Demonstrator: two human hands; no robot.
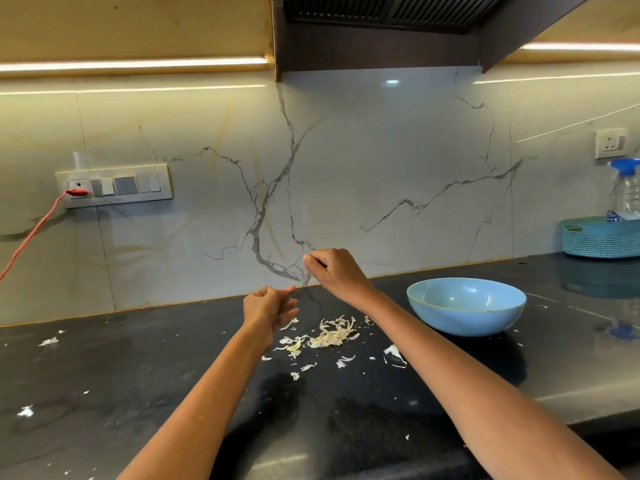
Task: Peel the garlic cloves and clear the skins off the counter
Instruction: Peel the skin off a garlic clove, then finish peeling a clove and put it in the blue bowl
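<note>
Head view is showing both hands raised over the middle of the dark counter (138,375), close to its back edge by the marble wall. Left hand (266,308) is hanging curled, fingers bunched toward the palm; whether it is holding a garlic clove is too hidden to tell. Right hand (337,271) is sitting higher and just beside it, fingers pinching together at the tip, apparently on a thin scrap of skin, though that is too small to confirm. Main pile of garlic skins (329,336) is lying directly below and slightly nearer the person than both hands, its long axis running left to right along the counter, one end pointing toward the blue bowl (465,306). Left hand is looking slightly nearer the pile. Loose flakes are scattering outward toward the front edge, and a few stray bits (48,341) are lying well apart toward the left end. Bowl is standing to the right of the pile, near it, not touching. Judging by this, peeling is probably still under way and clearing is not yet started.
</note>
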